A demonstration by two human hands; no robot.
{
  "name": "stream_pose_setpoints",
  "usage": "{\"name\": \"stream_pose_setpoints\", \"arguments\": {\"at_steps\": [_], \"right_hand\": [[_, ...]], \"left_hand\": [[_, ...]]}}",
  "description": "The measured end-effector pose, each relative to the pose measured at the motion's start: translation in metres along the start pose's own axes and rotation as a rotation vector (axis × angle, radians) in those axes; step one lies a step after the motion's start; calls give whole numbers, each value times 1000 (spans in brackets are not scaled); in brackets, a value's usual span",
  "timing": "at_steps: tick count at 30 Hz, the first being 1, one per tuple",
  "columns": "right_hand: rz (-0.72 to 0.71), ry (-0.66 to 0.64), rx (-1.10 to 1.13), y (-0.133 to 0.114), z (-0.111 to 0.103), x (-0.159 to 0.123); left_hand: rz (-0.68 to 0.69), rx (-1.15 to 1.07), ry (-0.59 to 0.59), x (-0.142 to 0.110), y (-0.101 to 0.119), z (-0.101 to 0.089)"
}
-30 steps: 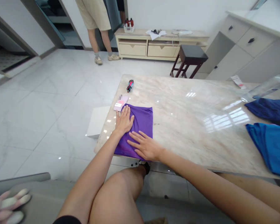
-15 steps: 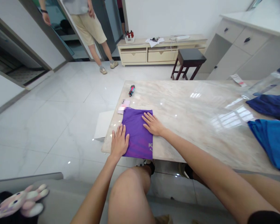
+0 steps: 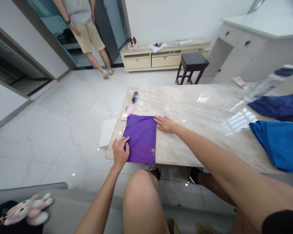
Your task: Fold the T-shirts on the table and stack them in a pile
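Note:
A folded purple garment [image 3: 141, 138] with a grey print near its lower right corner lies flat at the left end of the marble-topped table [image 3: 185, 130]. My left hand [image 3: 120, 152] rests at its left edge, fingers partly bent and apart, with fingertips touching the cloth. At the upper right corner, my right hand [image 3: 166, 124] lies palm down with the fingers stretched out, the tips on the fabric's edge. Neither hand grips anything. Just beyond the garment's upper left corner is a small pinkish item [image 3: 127, 113], partly blurred out.
Behind it stands a small dark toy [image 3: 134, 97]. Blue folded cloth [image 3: 278, 143], dark blue cloth [image 3: 278, 105] and a clear bottle [image 3: 268, 84] occupy the table's right side. A dark stool [image 3: 194, 61] stands beyond. A person [image 3: 90, 35] stands near the doorway.
My right hand has slid off the garment's middle to its upper right edge. My left hand has lifted partly, its fingers bending at the left edge. The person across the room has shifted.

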State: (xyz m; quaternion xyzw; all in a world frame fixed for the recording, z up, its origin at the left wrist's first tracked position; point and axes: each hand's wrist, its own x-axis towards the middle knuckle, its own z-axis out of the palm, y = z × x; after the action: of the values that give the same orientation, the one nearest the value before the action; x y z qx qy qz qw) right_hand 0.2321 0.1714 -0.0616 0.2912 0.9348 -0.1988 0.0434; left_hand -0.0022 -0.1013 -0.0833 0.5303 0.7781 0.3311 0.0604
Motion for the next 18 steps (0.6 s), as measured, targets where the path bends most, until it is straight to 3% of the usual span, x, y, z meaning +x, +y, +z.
{"name": "stream_pose_setpoints", "arguments": {"at_steps": [4, 6, 8, 10, 12, 15, 18], "right_hand": [[261, -127, 118, 39, -66, -106], [280, -119, 139, 46, -90, -172], [212, -18, 284, 41, -96, -234], [182, 96, 540, 24, -83, -283], [193, 195, 758, 2, -55, -317], [186, 516, 999, -36, -1, -351], [312, 783, 963, -77, 49, -380]], "left_hand": [[-150, -437, -31, -22, 53, -25], [-194, -601, -137, -37, 91, -39], [-181, -676, -285, -53, 132, -50], [-125, -650, -404, -66, 170, -56], [-56, -553, -429, -77, 201, -54], [34, -390, -329, -95, 234, -40], [123, -230, -155, -122, 252, -22]]}}
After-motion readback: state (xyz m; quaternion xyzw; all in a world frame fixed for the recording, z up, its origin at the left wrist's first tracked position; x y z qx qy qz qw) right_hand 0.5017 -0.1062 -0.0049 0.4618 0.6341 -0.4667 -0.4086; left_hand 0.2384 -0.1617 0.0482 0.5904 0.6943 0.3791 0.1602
